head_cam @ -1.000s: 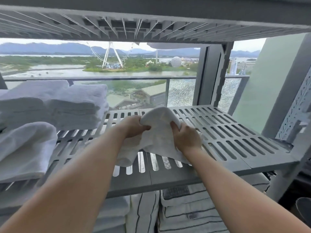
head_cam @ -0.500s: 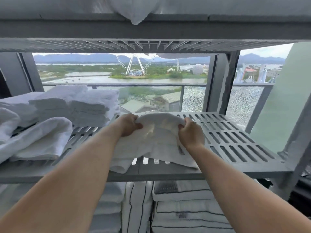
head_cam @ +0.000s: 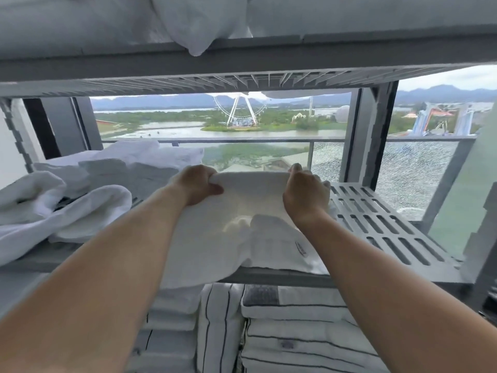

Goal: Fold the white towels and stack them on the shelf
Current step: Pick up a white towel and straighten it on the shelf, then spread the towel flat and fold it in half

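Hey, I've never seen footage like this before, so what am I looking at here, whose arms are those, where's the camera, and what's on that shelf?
There is no machine here. The camera sits on a person's head and looks forward and down, so the two bare arms coming in from the bottom are that person's own. The left hand and the right hand each grip the far edge of one white towel, which is spread on a grey slatted shelf; its near edge hangs over the front. To the left lie folded white towels and a looser heap of towels. The shelf below holds striped folded linen. Behind the shelf is a window with a ferris wheel outside.
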Tool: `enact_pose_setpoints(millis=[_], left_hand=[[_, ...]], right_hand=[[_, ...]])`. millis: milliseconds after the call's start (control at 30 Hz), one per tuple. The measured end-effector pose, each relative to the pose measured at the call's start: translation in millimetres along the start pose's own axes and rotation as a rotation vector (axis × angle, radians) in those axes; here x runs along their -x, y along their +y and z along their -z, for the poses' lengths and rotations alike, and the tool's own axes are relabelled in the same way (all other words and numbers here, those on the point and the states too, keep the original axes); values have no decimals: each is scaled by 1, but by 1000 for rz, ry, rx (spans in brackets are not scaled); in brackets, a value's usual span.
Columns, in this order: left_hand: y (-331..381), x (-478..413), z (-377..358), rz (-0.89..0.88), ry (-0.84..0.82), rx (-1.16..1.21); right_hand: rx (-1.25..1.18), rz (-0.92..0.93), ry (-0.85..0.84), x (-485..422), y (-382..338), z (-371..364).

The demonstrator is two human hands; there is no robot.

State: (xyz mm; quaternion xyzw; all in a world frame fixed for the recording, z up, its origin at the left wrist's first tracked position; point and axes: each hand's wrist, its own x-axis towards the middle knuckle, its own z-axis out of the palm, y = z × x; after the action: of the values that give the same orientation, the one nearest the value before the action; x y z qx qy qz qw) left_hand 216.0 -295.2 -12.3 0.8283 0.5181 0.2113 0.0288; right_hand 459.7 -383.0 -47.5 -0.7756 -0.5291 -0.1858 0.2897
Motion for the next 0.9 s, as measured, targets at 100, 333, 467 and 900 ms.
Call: enact_pose_setpoints(millis=[100,333,467,900], left_hand=[[-8,-22,-7,-14,-4,-105],[-16,-106,-32,-127,-90,-232],[-9,-145,-52,-260,81,-380],[-17,-149,-164,-406,-49,-506]], right_hand=[[81,38,17,-16,-1,-17],[204,58,55,-69,6,-63],[245,41,47,-95,22,-90],[71,219,8,-92,28,-165]])
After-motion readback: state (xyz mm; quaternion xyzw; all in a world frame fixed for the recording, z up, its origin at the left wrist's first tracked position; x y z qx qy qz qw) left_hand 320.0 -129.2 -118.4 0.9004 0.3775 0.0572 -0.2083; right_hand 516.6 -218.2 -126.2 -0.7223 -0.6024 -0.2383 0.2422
